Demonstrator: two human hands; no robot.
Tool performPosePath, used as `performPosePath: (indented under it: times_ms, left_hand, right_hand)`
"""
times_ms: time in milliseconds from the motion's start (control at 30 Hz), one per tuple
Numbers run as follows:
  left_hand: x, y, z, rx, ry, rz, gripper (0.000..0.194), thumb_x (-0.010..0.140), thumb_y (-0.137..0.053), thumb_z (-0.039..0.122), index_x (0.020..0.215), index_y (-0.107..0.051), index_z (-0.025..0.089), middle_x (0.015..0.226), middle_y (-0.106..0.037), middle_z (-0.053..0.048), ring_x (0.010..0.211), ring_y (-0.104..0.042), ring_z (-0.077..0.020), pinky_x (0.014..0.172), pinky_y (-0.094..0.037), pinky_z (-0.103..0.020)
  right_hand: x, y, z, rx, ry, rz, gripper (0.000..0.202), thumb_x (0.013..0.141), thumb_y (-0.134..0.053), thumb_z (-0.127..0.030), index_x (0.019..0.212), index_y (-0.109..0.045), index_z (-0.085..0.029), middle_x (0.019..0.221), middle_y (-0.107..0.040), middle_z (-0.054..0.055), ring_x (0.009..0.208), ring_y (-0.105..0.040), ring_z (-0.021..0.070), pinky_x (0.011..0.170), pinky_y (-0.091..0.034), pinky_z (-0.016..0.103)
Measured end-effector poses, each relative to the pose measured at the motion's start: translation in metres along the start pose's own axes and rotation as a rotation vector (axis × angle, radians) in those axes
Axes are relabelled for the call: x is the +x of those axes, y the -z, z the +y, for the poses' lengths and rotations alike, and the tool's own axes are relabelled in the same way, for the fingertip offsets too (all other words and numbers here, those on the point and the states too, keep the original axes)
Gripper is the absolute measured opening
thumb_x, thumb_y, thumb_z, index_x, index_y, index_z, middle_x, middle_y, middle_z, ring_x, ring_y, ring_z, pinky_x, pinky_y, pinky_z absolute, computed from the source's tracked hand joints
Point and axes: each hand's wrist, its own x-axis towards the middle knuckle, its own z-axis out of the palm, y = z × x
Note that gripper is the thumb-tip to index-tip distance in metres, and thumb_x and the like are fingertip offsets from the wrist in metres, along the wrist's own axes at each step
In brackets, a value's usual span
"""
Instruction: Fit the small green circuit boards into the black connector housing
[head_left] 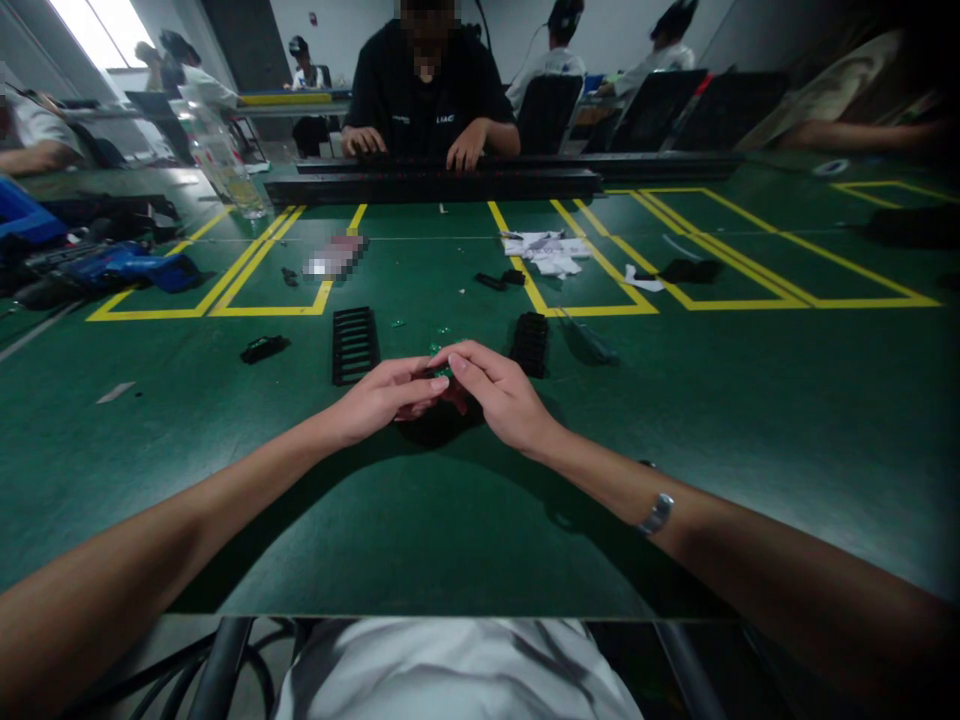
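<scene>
My left hand [397, 392] and my right hand [495, 388] meet above the table, fingertips together. Between them shows a small green piece [444, 372], pinched by the fingers and thumbs; most of it is hidden, so its kind is unclear. Just beyond the fingers lie several loose small green bits [443, 331]. A black slotted rack [354, 345] stands left of my hands. On the right is another black slotted rack [529, 344], close to my right hand but apart from it.
A small black part [264, 348] lies on the green table [225, 500] at left, with a clear plastic bag [589, 338] at right. Farther off are crumpled white paper [551, 252], a bottle [225, 165], blue-and-black gear [112, 270] and long black bars [435, 186]. A person [431, 90] sits opposite.
</scene>
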Motion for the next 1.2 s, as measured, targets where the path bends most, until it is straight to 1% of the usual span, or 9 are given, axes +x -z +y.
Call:
performPosePath:
  times_ms: [167, 367, 433, 533, 567, 733, 933, 1100, 1200]
  left_hand:
    - [0.0, -0.001, -0.001, -0.044, -0.004, -0.006, 0.033, 0.089, -0.068, 0.039, 0.107, -0.06, 0.013, 0.067, -0.039, 0.006, 0.053, -0.032, -0.0044, 0.048, -0.02, -0.019]
    - [0.002, -0.001, -0.002, -0.045, -0.015, -0.014, 0.031, 0.091, -0.066, 0.039, 0.107, -0.06, 0.013, 0.065, -0.035, 0.007, 0.052, -0.029, -0.0046, 0.049, -0.019, -0.019]
    - [0.003, 0.001, -0.002, -0.026, -0.012, -0.01, 0.028, 0.092, -0.065, 0.04, 0.098, -0.06, 0.013, 0.063, -0.036, 0.006, 0.052, -0.031, -0.0054, 0.048, -0.021, -0.019]
    - [0.004, 0.003, -0.001, 0.032, -0.001, 0.003, 0.032, 0.092, -0.063, 0.042, 0.081, -0.056, 0.013, 0.062, -0.042, 0.004, 0.052, -0.037, -0.0067, 0.047, -0.025, -0.02]
    - [0.004, 0.003, 0.0, 0.055, -0.004, 0.004, 0.033, 0.092, -0.062, 0.043, 0.08, -0.057, 0.013, 0.063, -0.043, 0.003, 0.053, -0.038, -0.007, 0.047, -0.025, -0.02]
    - [0.0, 0.003, 0.004, 0.169, -0.019, -0.022, 0.034, 0.093, -0.06, 0.045, 0.093, -0.063, 0.011, 0.066, -0.046, 0.003, 0.054, -0.04, -0.0071, 0.047, -0.026, -0.019]
    - [-0.006, -0.004, 0.006, 0.364, -0.089, -0.029, 0.037, 0.095, -0.058, 0.046, 0.083, -0.061, 0.011, 0.064, -0.049, 0.003, 0.057, -0.044, -0.0078, 0.053, -0.032, -0.02]
    - [-0.008, -0.01, 0.002, 0.485, -0.151, 0.071, 0.04, 0.095, -0.058, 0.047, 0.075, -0.06, 0.012, 0.061, -0.047, 0.004, 0.056, -0.042, -0.0078, 0.053, -0.031, -0.02]
    - [-0.01, -0.01, 0.002, 0.609, -0.238, 0.13, 0.038, 0.094, -0.06, 0.045, 0.072, -0.056, 0.014, 0.061, -0.048, 0.004, 0.056, -0.042, -0.0079, 0.053, -0.031, -0.02]
  right_hand:
    - [0.0, -0.001, 0.0, 0.006, 0.005, 0.003, 0.024, 0.104, -0.048, -0.039, 0.104, -0.066, -0.021, 0.076, -0.056, 0.0, 0.065, -0.053, 0.014, 0.058, -0.042, 0.027]
    - [0.0, -0.001, 0.0, 0.003, 0.006, 0.022, 0.025, 0.103, -0.049, -0.039, 0.104, -0.066, -0.021, 0.075, -0.057, 0.0, 0.064, -0.053, 0.014, 0.058, -0.042, 0.027]
    - [0.001, 0.0, 0.0, 0.001, -0.006, 0.033, 0.025, 0.103, -0.049, -0.04, 0.105, -0.066, -0.021, 0.075, -0.057, 0.0, 0.064, -0.053, 0.0142, 0.058, -0.042, 0.027]
    - [0.001, 0.001, -0.001, 0.003, -0.025, 0.038, 0.025, 0.102, -0.052, -0.039, 0.108, -0.067, -0.021, 0.077, -0.059, 0.0, 0.064, -0.054, 0.0143, 0.058, -0.043, 0.027]
    - [0.001, 0.002, -0.001, 0.007, -0.028, 0.034, 0.024, 0.101, -0.053, -0.039, 0.11, -0.067, -0.021, 0.079, -0.06, 0.001, 0.065, -0.054, 0.0143, 0.058, -0.044, 0.026]
    - [0.001, 0.005, 0.0, 0.065, -0.064, 0.016, 0.024, 0.097, -0.059, -0.034, 0.117, -0.065, -0.021, 0.077, -0.059, 0.0, 0.065, -0.055, 0.0145, 0.057, -0.045, 0.026]
    - [0.002, 0.006, 0.0, 0.187, -0.093, 0.022, 0.025, 0.095, -0.062, -0.034, 0.116, -0.062, -0.02, 0.077, -0.058, -0.001, 0.061, -0.055, 0.0124, 0.056, -0.046, 0.025]
    - [0.003, 0.006, -0.001, 0.228, -0.12, 0.033, 0.026, 0.093, -0.064, -0.035, 0.114, -0.064, -0.02, 0.081, -0.059, 0.0, 0.063, -0.056, 0.0121, 0.055, -0.046, 0.024]
    - [0.003, 0.007, 0.0, 0.254, -0.148, 0.023, 0.026, 0.093, -0.064, -0.035, 0.114, -0.064, -0.02, 0.078, -0.057, 0.0, 0.063, -0.054, 0.0128, 0.053, -0.044, 0.024]
